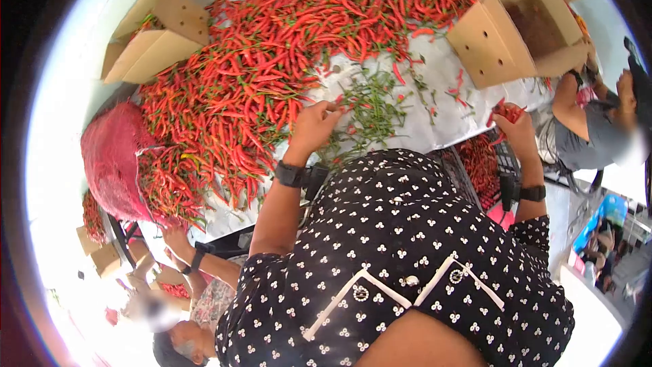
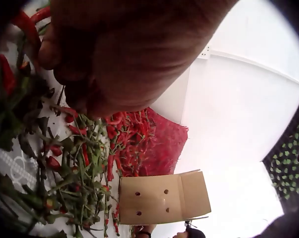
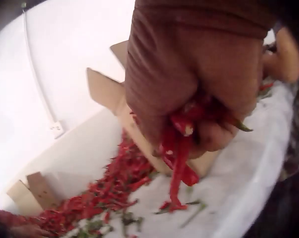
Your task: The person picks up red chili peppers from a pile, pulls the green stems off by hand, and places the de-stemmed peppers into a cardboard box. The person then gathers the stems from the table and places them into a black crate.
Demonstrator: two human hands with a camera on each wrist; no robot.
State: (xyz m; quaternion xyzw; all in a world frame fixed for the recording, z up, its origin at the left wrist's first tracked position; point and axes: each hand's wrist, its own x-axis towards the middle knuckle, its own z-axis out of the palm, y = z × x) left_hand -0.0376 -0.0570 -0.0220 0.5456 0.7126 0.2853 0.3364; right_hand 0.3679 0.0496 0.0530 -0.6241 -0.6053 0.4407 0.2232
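Site is presenting as produce-sorting or packing workroom. Large heap of red chillies [image 1: 272, 61] is covering pale-sheeted worktable [image 1: 435, 122]; green stems [image 1: 373, 105] are lying beside heap. Vented cardboard carton [image 1: 485, 47] is standing on table; red mesh sack [image 1: 115, 156] is bulging nearby. Black crate [image 1: 506, 153] is holding more chillies. Other people [image 1: 587, 129] are occupying places around table. White wall [image 3: 70, 64] is carrying socket [image 3: 56, 130].

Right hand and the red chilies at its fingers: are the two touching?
Touching. The right wrist view shows it: the fingers of the right hand are curled round several red chilies, some of which hang out below.
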